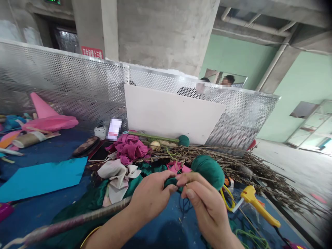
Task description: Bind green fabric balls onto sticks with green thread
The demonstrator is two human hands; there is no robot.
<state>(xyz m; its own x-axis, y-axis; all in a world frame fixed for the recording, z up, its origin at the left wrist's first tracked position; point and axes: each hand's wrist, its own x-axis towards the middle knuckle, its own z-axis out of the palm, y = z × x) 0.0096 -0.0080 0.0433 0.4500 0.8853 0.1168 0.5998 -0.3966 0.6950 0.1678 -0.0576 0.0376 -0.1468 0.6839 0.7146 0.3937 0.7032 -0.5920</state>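
Note:
Dark green fabric (169, 182) is pinched between the thumb and fingers of my left hand (150, 193). My right hand (204, 200) is closed in a pinch right beside it, fingertips touching or nearly touching the fabric; something tiny and thin shows there, too small to name. Just beyond the right hand sits a green cloth-covered ball (207, 169). A tape-wrapped stick (85, 218) runs from the lower left to behind my left wrist, where its end is hidden. Dark thread (185, 205) hangs or lies below my fingers.
A yellow glue gun (259, 204) lies right, near green string (251, 238). Dried branches (233, 162) stretch along the back. Magenta cloth (129, 147), a phone (100, 152), blue sheet (44, 178) and pink foam hat-like shape (49, 119) are left. A perforated metal screen (155, 76) stands behind; people sit beyond.

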